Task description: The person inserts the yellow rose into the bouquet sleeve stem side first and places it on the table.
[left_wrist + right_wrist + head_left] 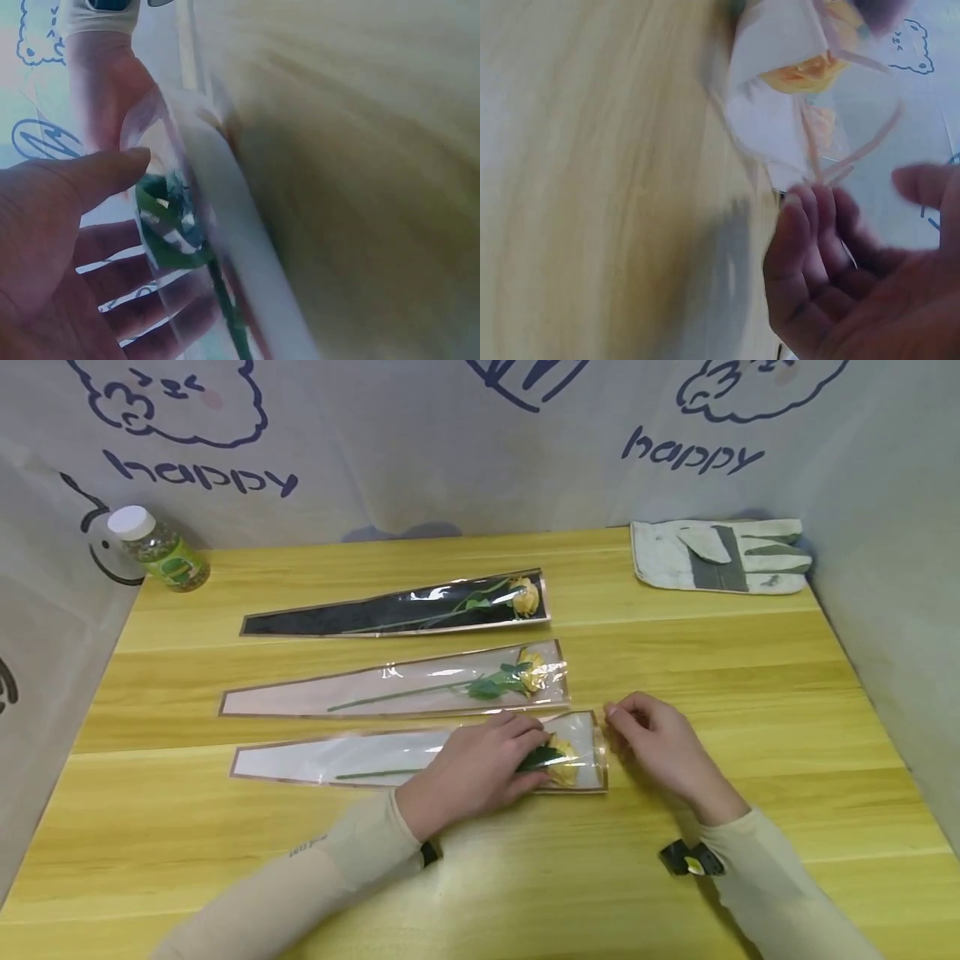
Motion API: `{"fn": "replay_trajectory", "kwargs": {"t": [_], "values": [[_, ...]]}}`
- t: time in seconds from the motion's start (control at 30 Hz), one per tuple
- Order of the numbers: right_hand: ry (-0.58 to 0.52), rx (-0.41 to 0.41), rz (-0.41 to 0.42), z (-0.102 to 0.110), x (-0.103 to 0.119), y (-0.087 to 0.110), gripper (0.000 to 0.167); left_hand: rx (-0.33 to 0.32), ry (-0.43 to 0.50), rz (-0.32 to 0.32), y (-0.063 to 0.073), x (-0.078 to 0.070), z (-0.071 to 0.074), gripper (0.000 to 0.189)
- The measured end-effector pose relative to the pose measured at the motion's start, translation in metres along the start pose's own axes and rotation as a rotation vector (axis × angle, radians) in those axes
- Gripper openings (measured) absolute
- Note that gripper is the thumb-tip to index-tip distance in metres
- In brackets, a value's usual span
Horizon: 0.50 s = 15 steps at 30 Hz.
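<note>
A yellow rose [561, 760] with a long green stem lies in a clear-fronted, white-backed flower sleeve [292, 762], the nearest of the three. My left hand [480, 768] rests across this sleeve just below the bloom, its fingers spread over the leaves. In the left wrist view, the left thumb [124, 169] and fingers lie along the film near the leaves [169, 225]. My right hand [667, 752] is at the sleeve's open wide end. Its bent fingertips are right at the trimmed edge [821, 176], while the thumb stands apart from them in the right wrist view.
Behind lie a pink-backed sleeve [277, 699] and a black-backed sleeve [315, 620], each with a yellow rose. A white-and-grey work glove [720, 556] is at the back right. A white-capped jar [161, 550] stands at the back left. Printed cloth [450, 452] borders the wooden table [525, 893].
</note>
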State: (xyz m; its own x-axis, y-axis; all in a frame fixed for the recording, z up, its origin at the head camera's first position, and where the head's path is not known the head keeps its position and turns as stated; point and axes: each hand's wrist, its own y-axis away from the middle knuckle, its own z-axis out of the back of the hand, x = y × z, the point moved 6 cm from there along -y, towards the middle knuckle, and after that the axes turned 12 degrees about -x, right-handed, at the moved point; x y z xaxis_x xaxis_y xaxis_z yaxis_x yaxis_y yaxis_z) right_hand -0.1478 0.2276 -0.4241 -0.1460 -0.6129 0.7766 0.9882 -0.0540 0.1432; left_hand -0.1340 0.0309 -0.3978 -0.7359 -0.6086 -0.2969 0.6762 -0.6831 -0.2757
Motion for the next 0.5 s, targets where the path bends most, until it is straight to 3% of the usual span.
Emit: {"fn": "replay_trajectory", "kwargs": {"t": [0.1,0.27,0.5], "values": [[-0.040,0.074,0.013,-0.004,0.001,0.003,0.038,-0.007,-0.009,0.025,0.004,0.001,-0.002,0.046],[-0.109,0.212,0.033,-0.013,0.002,0.006,0.022,-0.004,-0.039,0.023,0.011,0.002,-0.002,0.052],[-0.083,0.231,0.052,-0.016,-0.001,0.006,0.016,0.090,-0.074,0.074,0.031,0.013,-0.004,0.059]]}}
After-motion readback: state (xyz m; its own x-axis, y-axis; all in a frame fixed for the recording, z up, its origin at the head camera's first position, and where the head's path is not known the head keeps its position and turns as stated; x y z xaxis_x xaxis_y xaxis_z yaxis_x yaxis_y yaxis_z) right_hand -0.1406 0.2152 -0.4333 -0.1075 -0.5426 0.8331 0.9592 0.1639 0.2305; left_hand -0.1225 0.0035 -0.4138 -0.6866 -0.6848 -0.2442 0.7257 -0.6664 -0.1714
